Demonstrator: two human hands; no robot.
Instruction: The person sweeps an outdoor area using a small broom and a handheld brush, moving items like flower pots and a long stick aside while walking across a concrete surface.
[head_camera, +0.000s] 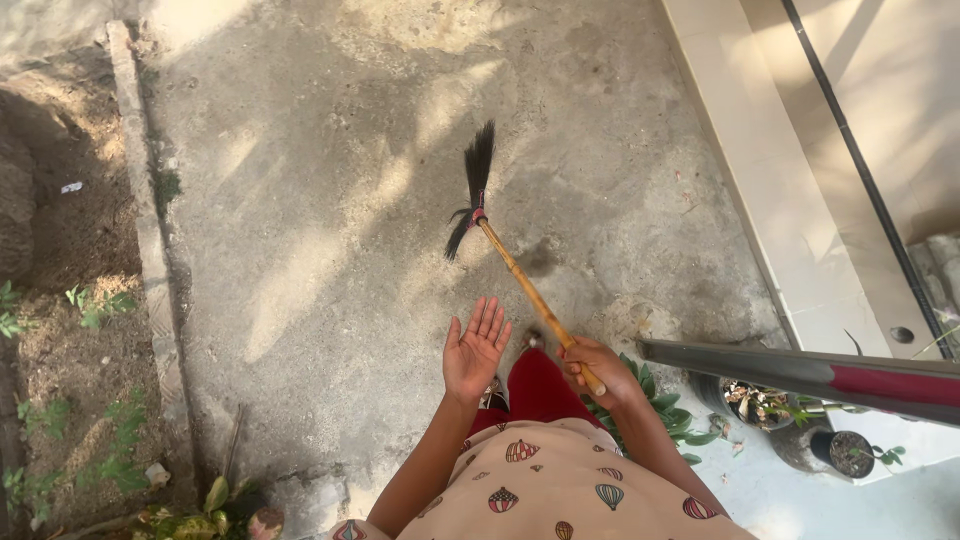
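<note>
Head view: right hand (592, 362) is gripping the broom (520, 275) by its cane handle, fingers closed round the end; bristles are hovering over the concrete (330, 250). Left hand (474, 350) is hanging free, palm up, fingers spread, holding nothing. Slab looking largely swept; bits still lying by the pots (760, 400) and step (790, 230).
</note>
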